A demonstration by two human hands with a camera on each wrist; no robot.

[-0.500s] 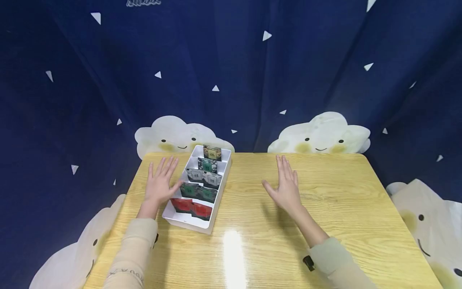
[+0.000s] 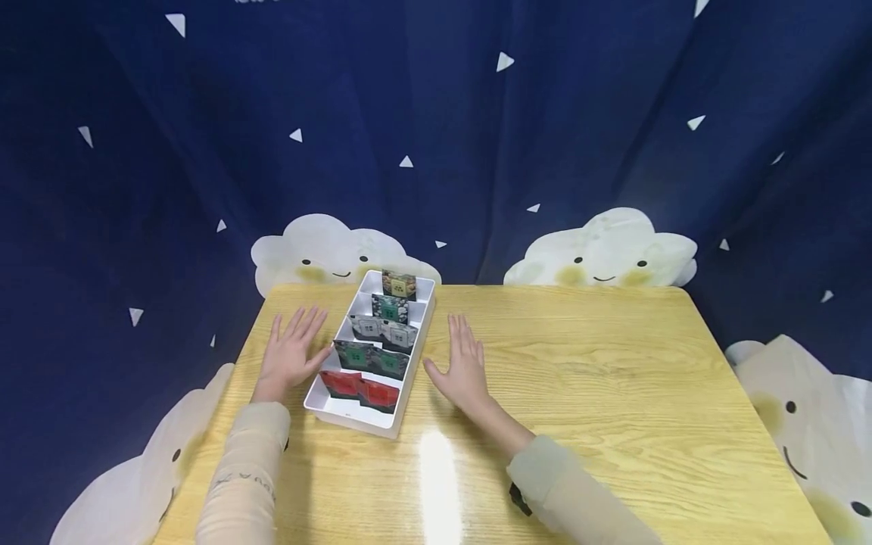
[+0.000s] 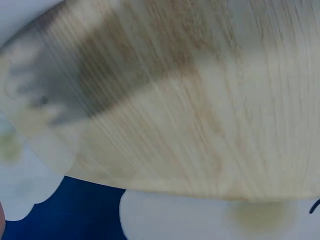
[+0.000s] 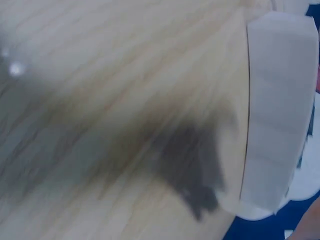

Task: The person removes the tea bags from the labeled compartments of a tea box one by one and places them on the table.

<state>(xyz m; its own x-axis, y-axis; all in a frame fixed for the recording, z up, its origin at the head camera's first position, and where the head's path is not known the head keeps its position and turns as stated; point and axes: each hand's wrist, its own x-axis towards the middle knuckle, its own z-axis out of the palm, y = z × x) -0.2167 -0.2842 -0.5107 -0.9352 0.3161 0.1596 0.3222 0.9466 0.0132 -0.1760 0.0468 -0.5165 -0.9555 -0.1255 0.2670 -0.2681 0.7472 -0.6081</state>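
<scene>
A white divided tray [image 2: 349,416] sits left of centre on the table, set at a slant. Its compartments hold upright packets: red packets [image 2: 359,390] at the near end, dark green packets [image 2: 371,360], grey packets [image 2: 384,333], one green-and-grey packet [image 2: 390,309] and one yellow-brown packet [image 2: 398,285] at the far end. Along the tray's left side is my left hand [image 2: 286,359], fingers spread, thumb by the rim. To the right of the tray my right hand [image 2: 465,375] extends with straight fingers. Neither hand holds anything. The right wrist view shows the white tray's outer wall [image 4: 280,110].
The tray stands on a light wooden table [image 2: 579,393] with rounded far corners. A dark blue curtain [image 2: 436,113] with white clouds [image 2: 606,250] hangs behind it and around its sides. Both hands cast shadows on the wood.
My right hand has moved left, close to the tray's right side. The left hand has shifted slightly left and down. The tray and packets stay in place.
</scene>
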